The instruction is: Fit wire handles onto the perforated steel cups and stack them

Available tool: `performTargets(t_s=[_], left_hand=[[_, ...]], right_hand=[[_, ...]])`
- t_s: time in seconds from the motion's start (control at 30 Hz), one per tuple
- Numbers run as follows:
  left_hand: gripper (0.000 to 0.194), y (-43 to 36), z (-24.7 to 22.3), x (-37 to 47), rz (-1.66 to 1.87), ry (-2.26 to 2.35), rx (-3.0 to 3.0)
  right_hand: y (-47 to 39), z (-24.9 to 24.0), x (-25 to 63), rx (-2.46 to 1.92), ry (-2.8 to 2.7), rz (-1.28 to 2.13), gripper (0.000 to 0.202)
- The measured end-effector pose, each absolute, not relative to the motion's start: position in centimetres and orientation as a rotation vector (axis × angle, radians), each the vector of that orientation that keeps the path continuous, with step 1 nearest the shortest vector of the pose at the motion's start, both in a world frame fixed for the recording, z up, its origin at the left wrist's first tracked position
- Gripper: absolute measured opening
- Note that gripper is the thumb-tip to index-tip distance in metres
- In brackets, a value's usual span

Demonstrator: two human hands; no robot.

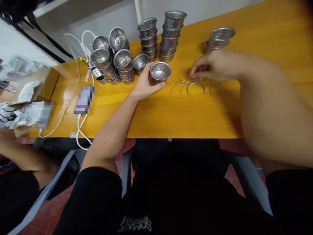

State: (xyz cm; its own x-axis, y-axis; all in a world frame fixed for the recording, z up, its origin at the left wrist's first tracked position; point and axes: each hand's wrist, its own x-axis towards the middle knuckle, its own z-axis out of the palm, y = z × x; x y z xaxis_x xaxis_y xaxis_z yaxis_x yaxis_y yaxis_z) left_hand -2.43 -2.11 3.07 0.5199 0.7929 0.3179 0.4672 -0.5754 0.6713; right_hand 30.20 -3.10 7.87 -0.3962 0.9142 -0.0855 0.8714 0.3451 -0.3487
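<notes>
My left hand (pixel 144 84) is wrapped round a small perforated metal cup (pixel 160 72), which stands upright at the middle of the table. To its right lies a loose pile of thin curved metal wires (pixel 189 86). Over that pile my right hand (pixel 211 67) reaches down, its fingers pinched together at the wires; whether a wire is between the fingertips is hidden. Beyond the right hand stands a short stack of perforated metal cups (pixel 221 37). Another single cup (pixel 141 62) sits just left of the held one.
Tall stacks of metal cups (pixel 170 36) stand along the back, with more cup stacks (pixel 105 62) to the left. A phone (pixel 84 99) with white cables lies left of my arm. At far left are a cardboard box (pixel 47 83) and another person's arm (pixel 26 153).
</notes>
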Motion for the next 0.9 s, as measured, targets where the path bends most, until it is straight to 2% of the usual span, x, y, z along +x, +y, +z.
performTargets(t_s=[0.2, 0.33, 0.43, 0.5, 0.57, 0.63, 0.73, 0.9], left_hand=[[0.089, -2.4, 3.4, -2.0, 0.839, 1.081, 2.211], [0.096, -1.9, 2.9, -2.3, 0.881, 1.021, 2.205], [0.106, -0.6, 1.8, -2.8, 0.936, 0.934, 2.229], [0.112, 0.5, 0.9, -3.0, 0.984, 0.821, 2.233], [0.108, 1.5, 0.1, -3.1, 1.022, 0.758, 2.232], [0.103, 2.0, -0.5, -3.2, 1.061, 0.754, 2.231], [0.104, 2.2, -0.8, -3.2, 1.092, 0.781, 2.215], [0.111, 2.1, -0.6, -3.0, 1.113, 0.782, 2.223]], right_hand=[[-3.8, 8.3, 29.9, -1.590, -2.394, 0.486, 0.009], [-4.2, 7.9, 29.4, -1.481, -2.237, 0.464, 0.019], [-3.8, 6.6, 28.9, -1.314, -2.108, 0.525, 0.017], [-3.2, 5.4, 28.5, -1.183, -2.019, 0.611, 0.034], [-2.7, 4.3, 27.9, -1.092, -1.952, 0.667, 0.053], [-2.4, 3.7, 27.4, -1.053, -1.913, 0.668, 0.063], [-2.2, 3.5, 26.6, -1.025, -1.864, 0.605, 0.069], [-2.9, 4.4, 25.5, -1.031, -1.829, 0.438, 0.066]])
